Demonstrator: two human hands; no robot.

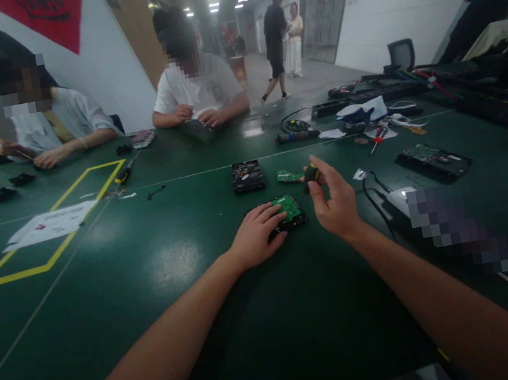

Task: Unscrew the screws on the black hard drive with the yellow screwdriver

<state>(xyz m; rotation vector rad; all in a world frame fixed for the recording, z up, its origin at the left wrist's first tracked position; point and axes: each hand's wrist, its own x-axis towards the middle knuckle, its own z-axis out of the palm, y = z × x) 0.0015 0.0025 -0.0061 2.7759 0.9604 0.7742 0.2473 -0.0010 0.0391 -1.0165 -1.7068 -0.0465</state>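
Observation:
A black hard drive with a green circuit board (pixel 288 208) on top lies on the green table (pixel 176 282) in front of me. My left hand (pixel 256 234) rests flat on the drive's near left part, fingers stretched out, pressing it down. My right hand (pixel 333 199) is closed round a small screwdriver with a black and yellow handle (pixel 310 175); its tip points down at the board's right edge.
Another black hard drive (pixel 247 176) and a loose green board (pixel 289 176) lie just beyond. A black cable (pixel 375 195) and a white device sit at my right. Further drives, tools and papers lie at the far right. Two people sit across the table; yellow tape marks the left.

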